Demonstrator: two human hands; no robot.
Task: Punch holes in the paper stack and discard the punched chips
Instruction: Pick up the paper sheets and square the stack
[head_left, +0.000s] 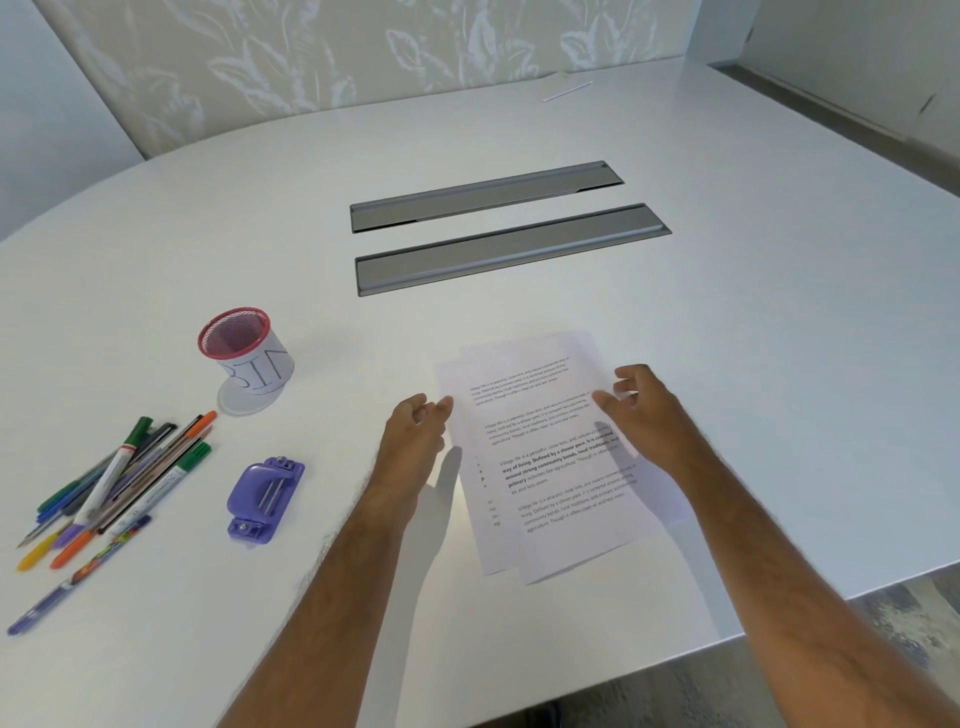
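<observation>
- We see one white table (727, 338) with a curved far edge; its near right corner shows floor beyond it.
- Two grey slot covers (511, 249) lie side by side in the table's middle, well beyond everything else.
- One paper stack (550, 457) of loosely fanned printed sheets lies flat near the table's near right edge; we cannot count the sheets.
- Our two forearms reach in from the near edge, one on each side of the stack.
- One heap of pens and markers (109, 488) lies toward the near left edge, too tangled for us to count, with one purple pen (78, 577) lying apart just nearer to us.
- One mesh cup (244, 356) with a red rim and a white label stands left of the middle, beyond the pens.
- Our left hand (415, 431) sits at the stack's left edge, fingers loosely extended, fingertips at the sheet's far left corner; we cannot tell whether they pinch it.
- Our right hand (649, 410) lies over the stack's right side, fingers relaxed and spread, gripping nothing that we can see.
- One purple hole punch (265, 499) lies on the table between the pens and our left forearm, well apart from both hands and from the paper.
- One thin white stick (566, 92) lies near the far edge.
</observation>
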